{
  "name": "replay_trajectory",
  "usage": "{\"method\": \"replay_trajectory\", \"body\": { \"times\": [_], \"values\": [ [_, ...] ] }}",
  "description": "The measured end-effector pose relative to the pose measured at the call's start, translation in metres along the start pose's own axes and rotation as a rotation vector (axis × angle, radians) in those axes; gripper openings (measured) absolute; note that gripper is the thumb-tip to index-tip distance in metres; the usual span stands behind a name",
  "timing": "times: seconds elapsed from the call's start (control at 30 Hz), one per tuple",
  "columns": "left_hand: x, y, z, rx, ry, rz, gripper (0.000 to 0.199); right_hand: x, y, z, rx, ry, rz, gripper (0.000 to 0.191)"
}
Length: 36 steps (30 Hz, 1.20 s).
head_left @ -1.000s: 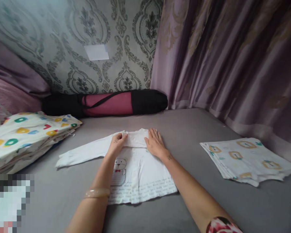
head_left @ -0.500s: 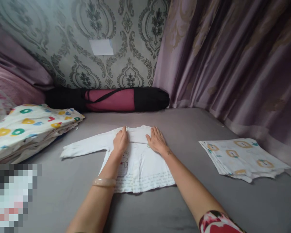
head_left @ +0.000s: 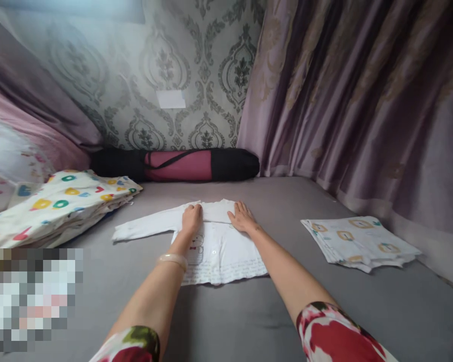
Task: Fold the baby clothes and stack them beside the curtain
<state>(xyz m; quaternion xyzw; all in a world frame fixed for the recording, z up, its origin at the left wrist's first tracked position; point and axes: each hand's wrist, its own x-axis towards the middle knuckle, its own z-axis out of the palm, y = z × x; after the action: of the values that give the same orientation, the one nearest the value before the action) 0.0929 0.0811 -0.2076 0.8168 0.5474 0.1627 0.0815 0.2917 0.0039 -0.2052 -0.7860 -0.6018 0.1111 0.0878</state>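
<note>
A small white long-sleeved shirt [head_left: 234, 254] lies front up on the grey bed sheet, with buttons down the middle, a cartoon print on one side and lettering along the hem. Its left-hand sleeve stretches out to the side, while the other sleeve is folded across the chest. My left hand [head_left: 192, 219] is closed, fingers curled on the cloth at the end of the folded sleeve. Flat on the shirt's right shoulder, at the fold, rests my right hand [head_left: 242, 217] with its fingers extended.
Patterned folded cloths [head_left: 75, 203] are piled at the left, and a folded lion-print cloth [head_left: 358, 241] lies at the right. A black and maroon roll bag [head_left: 181, 166] runs along the wall. Purple curtains [head_left: 324, 100] hang on the right. A blurred patch covers the lower left.
The view has tilted up and shifted slightly. Both hands stay at nearly the same places on the shirt, and the sleeve remains folded across.
</note>
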Motion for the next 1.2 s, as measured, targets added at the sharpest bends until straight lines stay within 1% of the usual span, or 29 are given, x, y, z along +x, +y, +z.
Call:
{"method": "replay_trajectory", "body": {
  "times": [0.1,0.17,0.23,0.3,0.37,0.43,0.5,0.57,0.67,0.8,0.93,1.03,1.1,1.2],
  "values": [
    [0.003,-0.004,-0.006,-0.008,-0.014,0.017,0.033,0.005,0.003,-0.009,0.045,-0.057,0.011,0.067],
    [0.001,-0.004,-0.012,-0.009,-0.005,0.020,0.035,0.009,0.004,-0.010,0.056,-0.049,0.015,0.064],
    [-0.003,0.000,-0.016,0.000,0.016,0.039,0.036,0.012,-0.001,-0.006,0.054,-0.022,0.000,0.063],
    [-0.008,0.008,-0.015,0.017,0.037,0.107,0.034,0.012,-0.013,0.002,0.046,0.004,-0.058,0.061],
    [-0.012,0.016,-0.009,0.035,0.045,0.218,0.032,0.010,-0.029,0.011,0.041,0.022,-0.137,0.061],
    [-0.014,0.020,0.002,0.048,0.029,0.301,0.032,0.006,-0.044,0.018,0.044,0.028,-0.182,0.061],
    [-0.015,0.019,0.016,0.057,0.003,0.319,0.034,0.001,-0.053,0.023,0.047,0.021,-0.180,0.061],
    [-0.016,0.014,0.027,0.064,-0.017,0.309,0.038,-0.004,-0.056,0.026,0.041,0.020,-0.167,0.061],
    [-0.018,0.008,0.033,0.071,-0.033,0.291,0.044,-0.007,-0.055,0.025,0.035,0.015,-0.165,0.060],
    [-0.022,0.012,0.026,0.083,-0.051,0.234,0.046,-0.006,-0.051,0.010,0.051,-0.038,-0.143,0.059],
    [-0.025,0.020,0.016,0.101,-0.086,0.180,0.047,-0.007,-0.037,-0.007,0.026,0.026,-0.043,0.060],
    [-0.027,0.024,0.011,0.114,-0.101,0.160,0.046,-0.011,-0.025,-0.006,0.012,0.067,-0.013,0.063],
    [-0.025,0.024,0.009,0.116,-0.106,0.168,0.045,-0.011,-0.021,-0.004,0.087,0.085,-0.007,0.063],
    [-0.019,0.023,0.002,0.116,-0.145,0.178,0.043,-0.005,-0.019,-0.011,0.357,0.110,0.014,0.060]
  ]
}}
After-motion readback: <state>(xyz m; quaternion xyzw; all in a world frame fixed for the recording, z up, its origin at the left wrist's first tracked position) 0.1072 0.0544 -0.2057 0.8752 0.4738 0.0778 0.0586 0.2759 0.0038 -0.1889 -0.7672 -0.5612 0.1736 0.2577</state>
